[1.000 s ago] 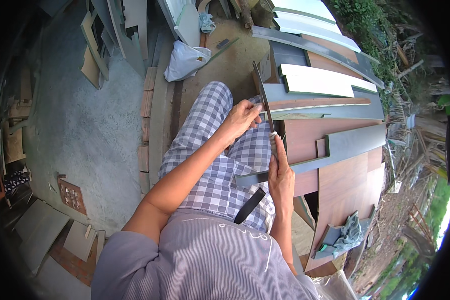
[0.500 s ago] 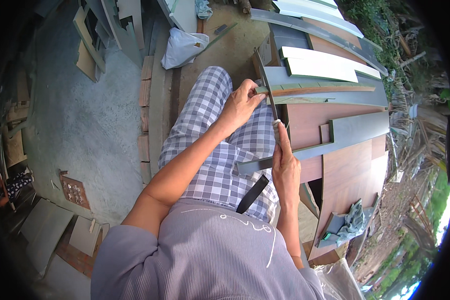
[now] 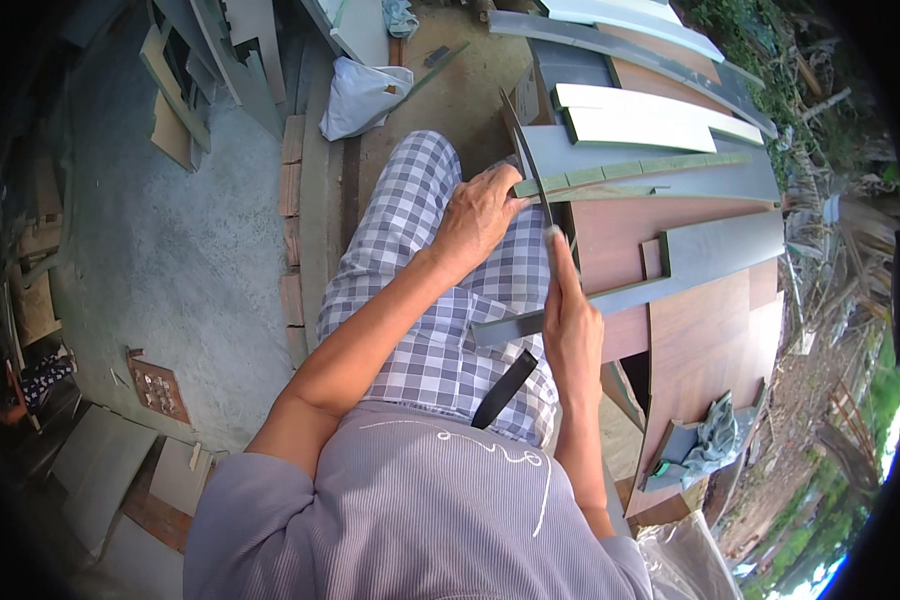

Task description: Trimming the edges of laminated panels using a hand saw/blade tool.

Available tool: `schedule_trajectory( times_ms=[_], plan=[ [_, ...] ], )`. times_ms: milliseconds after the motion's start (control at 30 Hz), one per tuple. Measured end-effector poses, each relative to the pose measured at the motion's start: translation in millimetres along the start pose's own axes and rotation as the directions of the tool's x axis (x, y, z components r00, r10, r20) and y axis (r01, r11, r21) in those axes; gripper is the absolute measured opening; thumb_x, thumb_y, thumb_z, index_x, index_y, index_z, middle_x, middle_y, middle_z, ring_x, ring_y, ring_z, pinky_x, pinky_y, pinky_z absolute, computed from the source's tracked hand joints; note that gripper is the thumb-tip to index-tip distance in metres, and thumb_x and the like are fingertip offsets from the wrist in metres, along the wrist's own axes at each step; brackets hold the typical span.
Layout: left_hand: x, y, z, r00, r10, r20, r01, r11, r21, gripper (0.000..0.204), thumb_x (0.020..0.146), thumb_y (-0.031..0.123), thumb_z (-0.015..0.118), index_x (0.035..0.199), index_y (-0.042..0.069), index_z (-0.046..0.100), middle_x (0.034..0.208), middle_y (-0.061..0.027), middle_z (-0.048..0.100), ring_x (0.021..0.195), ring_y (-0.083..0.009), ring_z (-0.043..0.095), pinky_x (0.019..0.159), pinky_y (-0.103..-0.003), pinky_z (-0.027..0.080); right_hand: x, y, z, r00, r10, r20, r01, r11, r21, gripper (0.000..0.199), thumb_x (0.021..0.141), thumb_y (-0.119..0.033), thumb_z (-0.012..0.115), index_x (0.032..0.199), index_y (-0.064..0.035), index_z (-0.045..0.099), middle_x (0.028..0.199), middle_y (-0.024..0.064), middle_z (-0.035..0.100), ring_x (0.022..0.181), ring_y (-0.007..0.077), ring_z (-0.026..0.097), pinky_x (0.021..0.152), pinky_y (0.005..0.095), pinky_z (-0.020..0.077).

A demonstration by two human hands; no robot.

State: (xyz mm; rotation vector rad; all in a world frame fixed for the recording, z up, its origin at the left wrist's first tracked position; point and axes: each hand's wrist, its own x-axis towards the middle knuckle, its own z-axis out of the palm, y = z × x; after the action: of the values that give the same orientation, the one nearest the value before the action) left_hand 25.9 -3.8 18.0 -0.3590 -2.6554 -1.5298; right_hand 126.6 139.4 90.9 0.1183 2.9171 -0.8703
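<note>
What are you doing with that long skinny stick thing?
A person sits by a stack of flat boards, working with both bare hands. The left hand grips the near end of a green-edged grey strip lying on the stack. The right hand holds a thin dark blade-like strip upright on its edge, forefinger stretched along it. A crumpled rag lies on a lower board, and a white bag sits on the ground.

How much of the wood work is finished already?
Done, it seems: several cut boards lie stacked on the brown table. In hand: the left hand grips a thin dark strip held on edge, and the right hand presses a finger along it. Left: a long grey board lies across the table, untouched. How many more remain cannot be told.
</note>
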Motion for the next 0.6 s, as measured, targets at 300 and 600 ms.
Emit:
schedule_trajectory(
  times_ms=[300,600],
  plan=[
    [4,7,4,0.977,0.173,-0.121,-0.153,0.975,0.160,0.022,0.082,0.008,0.069,0.100,0.004,0.055,0.091,-0.0113,0.062,0.088,-0.0320,0.062,0.078,-0.043,0.049,33,-20,-28,0.956,0.229,0.184,-0.278,0.908,0.313,0.044,0.098,-0.012,0.048,0.142,-0.0183,0.047,0.117,0.0188,0.065,0.089,0.0293,0.069,0.077,0.0368,0.0504],
    [6,13,4,0.931,0.338,-0.135,-0.302,0.924,0.233,0.029,0.078,0.007,0.072,0.103,0.007,0.058,0.097,-0.0064,0.063,0.091,-0.0258,0.062,0.080,-0.039,0.048,10,-9,-25,0.983,0.181,0.035,-0.180,0.907,0.381,0.043,0.100,-0.015,0.047,0.143,-0.0178,0.046,0.123,0.0135,0.065,0.075,0.0199,0.066,0.073,0.0350,0.0510]
  ],
)
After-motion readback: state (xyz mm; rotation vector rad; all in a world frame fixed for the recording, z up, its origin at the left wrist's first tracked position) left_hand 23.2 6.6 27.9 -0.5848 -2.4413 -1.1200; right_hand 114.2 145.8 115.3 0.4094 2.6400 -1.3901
